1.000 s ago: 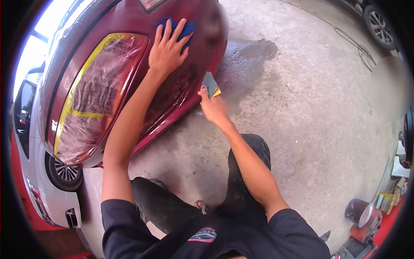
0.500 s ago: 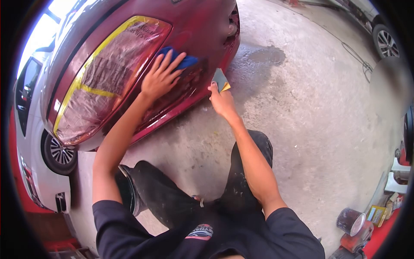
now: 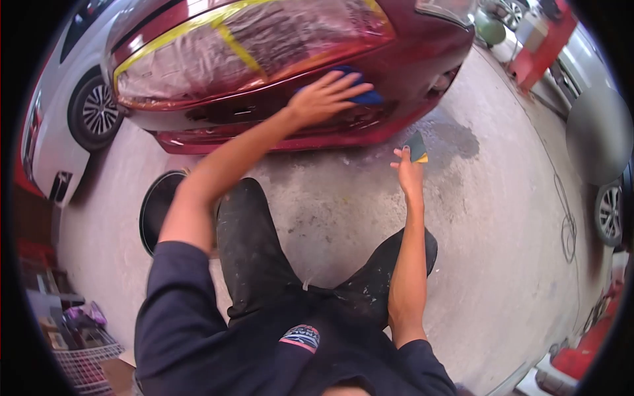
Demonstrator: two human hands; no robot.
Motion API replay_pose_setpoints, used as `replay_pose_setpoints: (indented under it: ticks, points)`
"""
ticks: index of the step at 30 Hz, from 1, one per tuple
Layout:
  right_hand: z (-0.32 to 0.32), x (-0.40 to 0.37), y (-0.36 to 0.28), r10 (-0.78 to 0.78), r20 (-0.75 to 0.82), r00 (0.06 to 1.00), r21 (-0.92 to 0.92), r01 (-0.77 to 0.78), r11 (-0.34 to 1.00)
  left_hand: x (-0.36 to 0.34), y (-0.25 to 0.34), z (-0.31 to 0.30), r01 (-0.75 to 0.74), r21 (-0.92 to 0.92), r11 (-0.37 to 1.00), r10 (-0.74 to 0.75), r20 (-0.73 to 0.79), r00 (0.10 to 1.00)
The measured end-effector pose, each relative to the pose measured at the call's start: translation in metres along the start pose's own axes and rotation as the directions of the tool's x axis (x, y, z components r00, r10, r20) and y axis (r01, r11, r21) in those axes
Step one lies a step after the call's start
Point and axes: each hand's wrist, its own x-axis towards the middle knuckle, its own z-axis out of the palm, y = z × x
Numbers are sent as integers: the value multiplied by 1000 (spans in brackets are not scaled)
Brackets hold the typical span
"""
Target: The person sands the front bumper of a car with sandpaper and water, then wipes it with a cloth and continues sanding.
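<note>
My left hand (image 3: 322, 99) lies with its fingers spread on a blue cloth (image 3: 367, 96), pressed against the dark red car bumper (image 3: 264, 109). Above it, plastic film (image 3: 178, 69) edged with yellow tape (image 3: 239, 53) covers a panel of the car. To the right, clear of the bumper and over the floor, my right hand (image 3: 409, 170) is closed on a grey-green sheet (image 3: 417, 146) with a yellow corner showing below it.
A silver car (image 3: 56, 112) stands at the left. A dark round bin or stool (image 3: 158, 211) is beside my left leg. A wet patch (image 3: 456, 138) marks the floor. A cable (image 3: 566, 228) lies at the right, and a wire basket (image 3: 89, 366) is bottom left.
The view has turned, so the red car now runs across the top. My left hand remains on the cloth at the bumper, and my right hand still holds the sheet.
</note>
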Motion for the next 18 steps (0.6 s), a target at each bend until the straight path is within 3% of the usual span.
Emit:
replay_pose_setpoints:
  ticks: [3,6,9,11,13,15,16,18]
  points:
    - [16,-6,-5,25,55,998,-41,-22,999,63,32,34,103,54,993,-96,-115,989]
    - [18,-8,-2,30,128,991,-89,-18,996,54,38,31,77,77,994,-69,-102,992]
    - [12,3,13,58,139,989,-103,-44,994,-14,14,24,-8,-2,1000,8,-56,998]
    - [11,11,21,81,129,988,-179,-57,982,-82,-8,20,-63,49,997,64,-16,998]
    - [10,11,20,82,120,989,-242,-51,969,-151,-32,6,-128,90,988,114,144,983]
    - [11,8,18,84,126,989,-249,-51,967,-211,-55,-2,-111,42,993,101,186,977]
    - [12,7,17,82,134,988,-256,-45,966,-238,-63,-1,-82,36,996,79,90,993]
    - [12,10,24,73,144,987,-281,-30,959,-270,-71,-29,-11,-9,1000,12,236,972]
